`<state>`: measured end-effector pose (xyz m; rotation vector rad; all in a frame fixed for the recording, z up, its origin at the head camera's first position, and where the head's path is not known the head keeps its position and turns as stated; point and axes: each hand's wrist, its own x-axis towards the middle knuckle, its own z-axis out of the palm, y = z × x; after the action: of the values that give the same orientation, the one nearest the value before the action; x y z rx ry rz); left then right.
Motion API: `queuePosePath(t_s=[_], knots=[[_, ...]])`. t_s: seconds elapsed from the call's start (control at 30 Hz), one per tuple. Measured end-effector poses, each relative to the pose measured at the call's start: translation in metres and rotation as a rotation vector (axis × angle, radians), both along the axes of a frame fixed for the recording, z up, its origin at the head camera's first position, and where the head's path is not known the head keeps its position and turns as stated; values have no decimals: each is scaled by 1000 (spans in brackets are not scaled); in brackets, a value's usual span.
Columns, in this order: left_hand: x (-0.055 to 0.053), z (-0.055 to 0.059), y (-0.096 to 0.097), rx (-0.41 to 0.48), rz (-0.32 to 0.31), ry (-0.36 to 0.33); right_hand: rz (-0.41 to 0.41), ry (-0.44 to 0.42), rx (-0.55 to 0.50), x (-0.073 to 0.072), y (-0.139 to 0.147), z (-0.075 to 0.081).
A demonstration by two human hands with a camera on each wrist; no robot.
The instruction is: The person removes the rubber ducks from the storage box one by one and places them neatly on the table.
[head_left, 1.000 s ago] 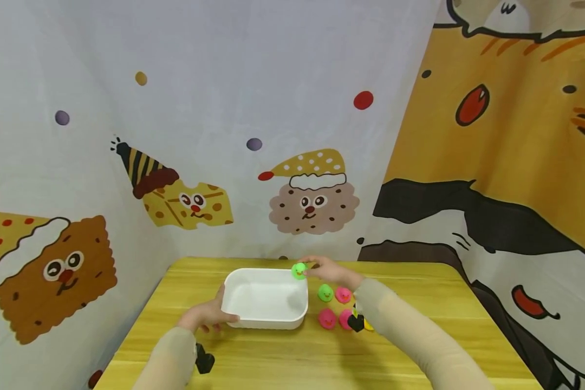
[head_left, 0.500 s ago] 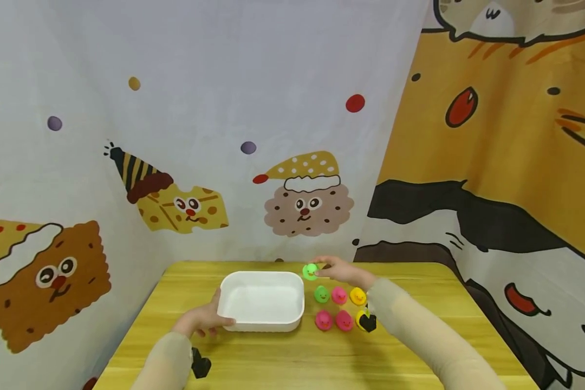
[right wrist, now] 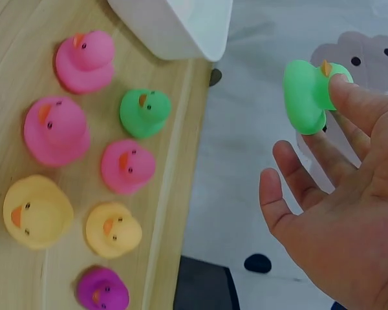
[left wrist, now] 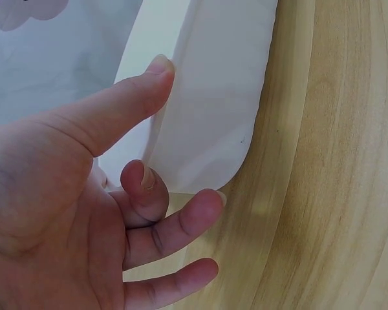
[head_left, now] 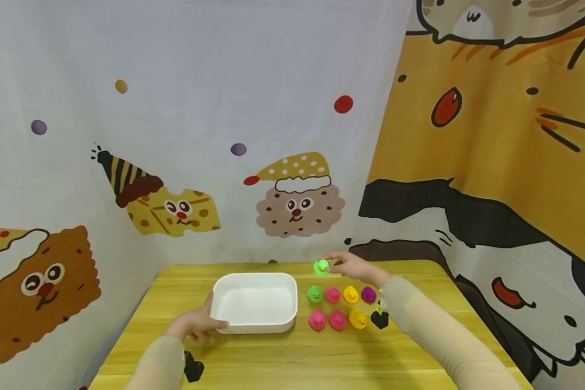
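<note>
My right hand (head_left: 355,266) pinches a green rubber duck (right wrist: 306,97) between thumb and fingers, held up behind the ducks on the table. At its left, my left hand (head_left: 195,322) holds the near left corner of a white plastic tub (head_left: 253,329). In the left wrist view the thumb (left wrist: 139,93) lies over the tub's rim, with bent fingers at the outer wall. No things show inside the tub. Two rows of rubber ducks stand right of it: a green duck (head_left: 314,294), pink ducks such as one (head_left: 317,320) in front, yellow ducks including one (head_left: 357,318), and a purple duck (head_left: 368,294).
The wooden table (head_left: 283,363) ends at a back edge close to a printed cloth (head_left: 292,70) with cartoon figures. Black wrist pieces hang under both sleeves; the right one (head_left: 379,318) shows beside the front yellow duck.
My right hand has moved right with the green duck, from above the tub's far right corner to behind the duck rows. The purple duck has come into sight. The head view has turned slightly right.
</note>
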<state>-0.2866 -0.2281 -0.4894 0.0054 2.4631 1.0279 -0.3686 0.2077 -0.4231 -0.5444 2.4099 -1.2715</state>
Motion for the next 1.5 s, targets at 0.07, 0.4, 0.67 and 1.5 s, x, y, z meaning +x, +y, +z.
queuePosePath(t_s=[0.07,0.4,0.67,1.5], knots=[[1,0,-1,4,2,-5,4,2,3,0,5,0],[0,-2,-5,-20,-10,2,9,27,-1,2,28,3],[2,-3,-5,-14,-9,-9,-10,11,0,7,45,1],[3,3,0,-1,-10,-8,-96,-14,-7,15,81,-22]])
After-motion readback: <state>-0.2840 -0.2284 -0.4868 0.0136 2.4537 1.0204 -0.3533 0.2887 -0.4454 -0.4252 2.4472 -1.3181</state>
